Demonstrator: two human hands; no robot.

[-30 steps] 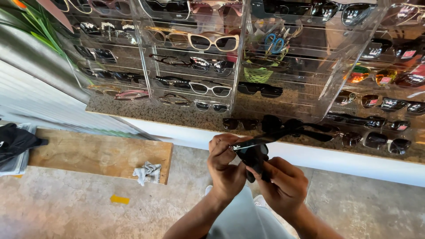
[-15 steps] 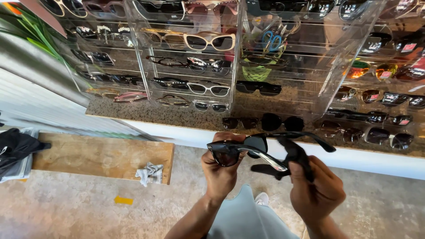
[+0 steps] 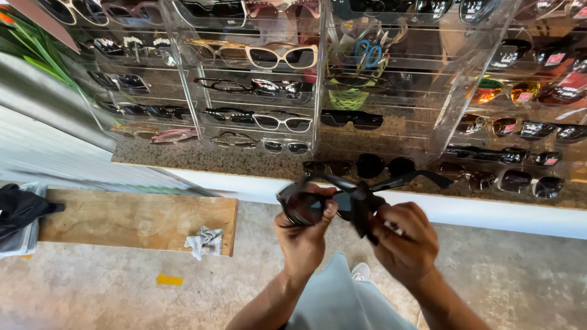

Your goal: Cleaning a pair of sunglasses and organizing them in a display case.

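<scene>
I hold a pair of black sunglasses (image 3: pixel 318 205) in front of me, over the floor. My left hand (image 3: pixel 302 235) grips its left lens and frame, thumb on the lens. My right hand (image 3: pixel 406 244) pinches a black cloth (image 3: pixel 362 215) against the right lens. One temple arm (image 3: pixel 416 178) sticks out to the right. Just beyond the sunglasses runs a speckled stone counter (image 3: pixel 202 160) with a white front edge.
Clear acrylic display racks (image 3: pixel 257 91) on the counter hold several sunglasses. More pairs (image 3: pixel 382 165) lie loose on the counter. A wooden board (image 3: pixel 134 220) with a crumpled grey rag (image 3: pixel 205 240) lies on the concrete floor at left, beside a black bag (image 3: pixel 21 211).
My right hand has moved back in from the temple arm and now presses the cloth on the right lens. The sunglasses have dropped slightly lower.
</scene>
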